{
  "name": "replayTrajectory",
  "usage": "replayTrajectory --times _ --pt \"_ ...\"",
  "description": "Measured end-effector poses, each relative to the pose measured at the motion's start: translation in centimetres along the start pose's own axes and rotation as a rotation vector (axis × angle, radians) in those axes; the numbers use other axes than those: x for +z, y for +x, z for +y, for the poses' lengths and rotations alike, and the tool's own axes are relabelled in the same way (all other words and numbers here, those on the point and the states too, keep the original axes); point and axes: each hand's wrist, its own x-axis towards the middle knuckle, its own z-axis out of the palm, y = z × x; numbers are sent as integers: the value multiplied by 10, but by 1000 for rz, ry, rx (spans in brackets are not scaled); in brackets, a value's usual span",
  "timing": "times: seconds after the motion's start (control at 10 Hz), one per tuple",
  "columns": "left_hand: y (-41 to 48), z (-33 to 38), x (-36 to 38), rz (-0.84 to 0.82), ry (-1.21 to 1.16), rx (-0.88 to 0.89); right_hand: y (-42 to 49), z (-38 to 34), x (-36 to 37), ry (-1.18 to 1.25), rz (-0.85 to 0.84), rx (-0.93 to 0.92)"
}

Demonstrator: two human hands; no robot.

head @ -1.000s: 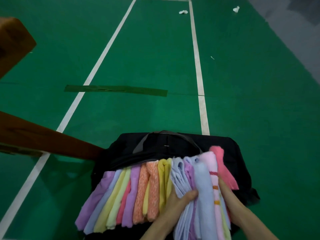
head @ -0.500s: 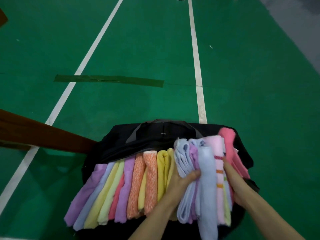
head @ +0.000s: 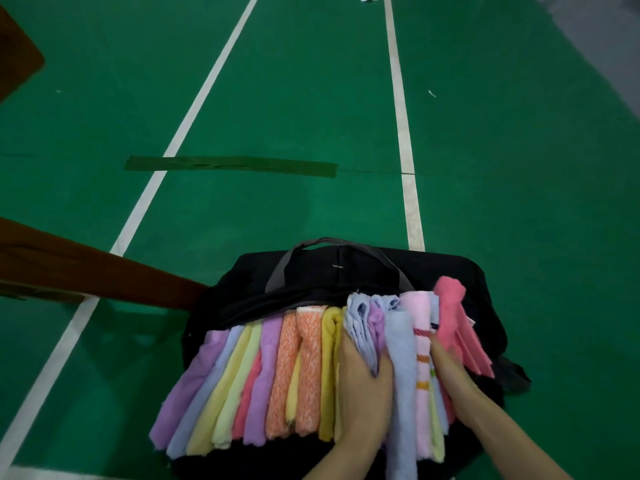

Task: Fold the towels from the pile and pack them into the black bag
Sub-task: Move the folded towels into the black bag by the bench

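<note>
Risk, bundle: the lavender and pale blue towels point(head: 362, 327) pinched by the left hand point(head: 360, 382) stood higher than their neighbours; a loose grip could, in my judgement, let the folds spring open and undo the folding.
Risk, row: the packed row of towels point(head: 263, 379) fanned outward toward the near edge; pressing the new ones in might push the yellow towel point(head: 329, 358) and the orange ones out of line, or spill the leftmost over the side.
Risk, bag: the black bag point(head: 311, 271) looked soft and unsupported on the green floor point(head: 311, 98); its far flap and grey handle point(head: 287, 261) could fall across the opening and snag the towel ends.
Left hand: curled around the lavender and pale blue towels, thumb on one side and fingers on the other, gripping them.
Right hand point(head: 450, 372): fingers straight, slid between the striped pink towel point(head: 420, 341) and the coral towel point(head: 450, 306), pressing rather than grasping.
Towels, appearance: terry cloth, folded into long narrow strips, standing on edge side by side; colours lilac, blue, yellow, pink, orange, coral.
Towels, location: inside the open black bag, filling most of its width.
Bag, location: on the floor, just beside a brown wooden beam point(head: 86, 268).
Progress, judged: packing appeared nearly complete.
</note>
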Motion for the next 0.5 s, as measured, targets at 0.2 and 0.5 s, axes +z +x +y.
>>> replayTrajectory --times 0.2,0.5 --pt "1 24 15 -249 540 937 -50 -2 15 21 -32 -204" --pt "11 26 19 -635 1295 896 -40 28 -13 -107 91 -419"
